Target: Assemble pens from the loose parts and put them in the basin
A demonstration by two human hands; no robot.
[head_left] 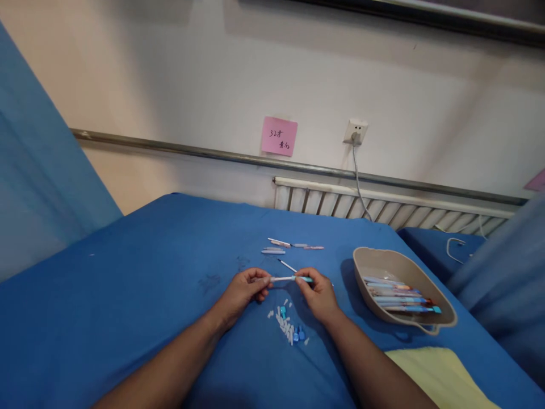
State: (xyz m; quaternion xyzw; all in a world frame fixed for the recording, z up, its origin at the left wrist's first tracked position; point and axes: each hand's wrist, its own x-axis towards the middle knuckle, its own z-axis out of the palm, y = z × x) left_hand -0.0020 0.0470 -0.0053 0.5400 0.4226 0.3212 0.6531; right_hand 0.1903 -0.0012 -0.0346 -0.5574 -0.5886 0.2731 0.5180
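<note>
Between my two hands a slim pen (pixel 282 279) is held level, with a white middle and a teal end. My left hand (pixel 244 289) is closed, thumb and fingers pinching its left end. My right hand (pixel 319 292) is closed round the teal end. Whether the pen is in one piece is too small to tell. Just behind lies a thin white refill (pixel 287 265), partly hidden by my right hand. Farther back are several pen parts (pixel 273 251). In front of my hands sits a small pile of white pieces (pixel 283 324) with blue caps (pixel 298 334) and a teal cap (pixel 283 312).
A beige basket (pixel 366 257) with several pens (pixel 400 298) inside stands at the right. In front of it lies a yellow cloth (pixel 438 375). Blue cloth (pixel 128 284) covers the table. Behind are a radiator (pixel 323 199) and a plugged-in socket (pixel 355 132); curtains hang on both sides.
</note>
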